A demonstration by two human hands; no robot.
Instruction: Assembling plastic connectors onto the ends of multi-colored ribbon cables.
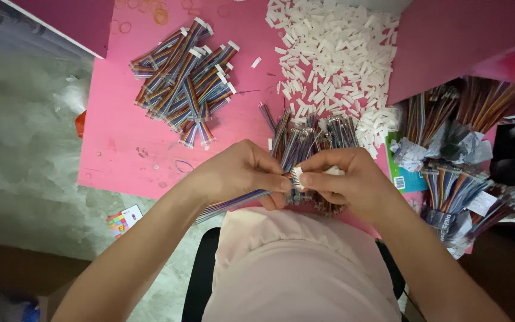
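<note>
Head view — left hand (242, 173), right hand (344, 179) pinching connector (297, 175).

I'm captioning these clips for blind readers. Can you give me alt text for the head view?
Seen from above, a left hand holds a rainbow ribbon cable while the right hand pinches a white connector at its end, over a pink table. Finished cables and loose white connectors lie piled beyond.

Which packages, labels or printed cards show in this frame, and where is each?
Printed card: on the grey floor left of the pink table, small, white with coloured squares.
Teal card: right of the hands, under the wire bundles, with a white barcode sticker.
White label: on a clear bag of wire bundles, far right.
Crumpled clear bags: right side, around the wire bundles.
</note>
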